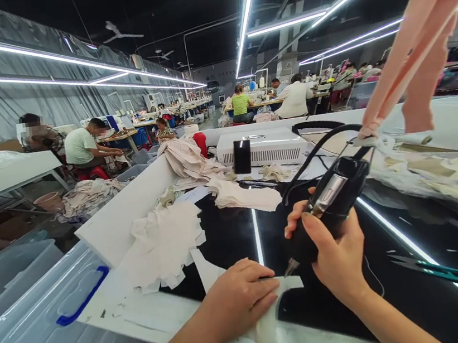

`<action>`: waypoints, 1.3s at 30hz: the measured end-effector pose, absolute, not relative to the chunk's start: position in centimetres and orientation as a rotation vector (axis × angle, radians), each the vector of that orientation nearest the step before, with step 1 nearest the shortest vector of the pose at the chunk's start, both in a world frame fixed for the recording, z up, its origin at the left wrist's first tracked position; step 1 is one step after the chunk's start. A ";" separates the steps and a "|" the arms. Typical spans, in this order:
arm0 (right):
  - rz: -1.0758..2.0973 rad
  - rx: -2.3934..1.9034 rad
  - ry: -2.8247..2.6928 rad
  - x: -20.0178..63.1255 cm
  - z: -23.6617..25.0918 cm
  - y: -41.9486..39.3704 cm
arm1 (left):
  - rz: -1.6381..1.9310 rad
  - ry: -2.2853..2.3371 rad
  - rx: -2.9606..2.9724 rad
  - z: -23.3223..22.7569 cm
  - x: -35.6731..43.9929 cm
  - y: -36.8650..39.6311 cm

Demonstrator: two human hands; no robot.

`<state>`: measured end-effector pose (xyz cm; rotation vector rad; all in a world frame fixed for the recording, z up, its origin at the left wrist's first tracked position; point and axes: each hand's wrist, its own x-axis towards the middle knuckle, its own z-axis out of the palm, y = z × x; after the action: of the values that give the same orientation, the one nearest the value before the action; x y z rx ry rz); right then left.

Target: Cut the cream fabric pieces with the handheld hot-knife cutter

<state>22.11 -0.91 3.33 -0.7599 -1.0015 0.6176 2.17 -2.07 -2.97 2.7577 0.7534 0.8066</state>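
Note:
My left hand (241, 299) lies flat, fingers stretched, pressing a cut piece of pale fabric (292, 282) onto the black tabletop (335, 304). My right hand (335, 242) is wrapped round a black hand-held tool (338, 188) with a silver lever on its side. The tool's narrow metal tip (291, 266) points down at the fabric, just beyond my left fingertips; whether it touches cannot be made out. From above, a pink cloth strip (404, 64) is tied to the tool's top end. A pile of pale fabric pieces (162, 239) sits left of my hands.
Teal thread snips (453, 272) lie at right. Behind are a phone (242, 157), a white vented box (268, 146), a stack of cut fabric (242, 193) and a black cable (307, 161). Clear bags (440, 172) hold scraps. A plastic bin (43, 331) stands left; people sit at machines beyond.

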 end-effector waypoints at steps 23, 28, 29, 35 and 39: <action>0.582 -0.763 -1.001 23.4 3.6 -1.1 | 0.882 0.698 2.755 -2.9 2.3 -2.2; 0.630 -0.714 -0.946 23.0 4.3 -1.5 | 0.882 0.699 2.745 -2.7 2.2 -2.2; 0.645 -0.710 -0.945 22.9 4.3 -1.7 | 0.878 0.702 2.742 -2.6 2.2 -2.2; 0.678 -0.689 -0.997 22.4 3.7 -2.4 | 0.880 0.691 2.741 -2.0 2.1 -2.3; 0.677 -0.668 -1.022 22.2 3.4 -2.5 | 0.895 0.679 2.742 -2.0 2.1 -2.3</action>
<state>22.18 -2.53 3.43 -0.6679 -1.0219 0.6769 2.06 -2.29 -2.02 2.7420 0.6789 0.8946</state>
